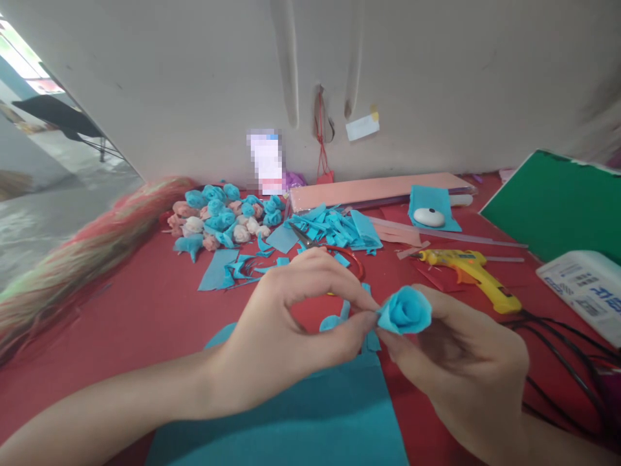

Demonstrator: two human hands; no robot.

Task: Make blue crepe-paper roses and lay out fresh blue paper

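Observation:
A blue crepe paper rose [405, 310] is held up between my two hands, its spiral of petals turned toward me. My left hand [301, 317] pinches the rose's left edge near its base with thumb and forefinger. On the other side, my right hand [466, 356] grips the flower from below and behind, its fingertips partly hidden by the petals. Beneath both hands lies a large blue paper sheet [291, 421]. Scissors with red handles [356, 262] rest behind my left hand, mostly covered by it. Small blue paper pieces [332, 321] show between the hands.
Finished blue, pink and white paper roses [220, 220] lie at the back left. Cut blue strips [330, 226] are heaped at the back middle. A yellow glue gun [473, 268] lies right, near black cables [567, 362], a white box [582, 291] and a green board [557, 207].

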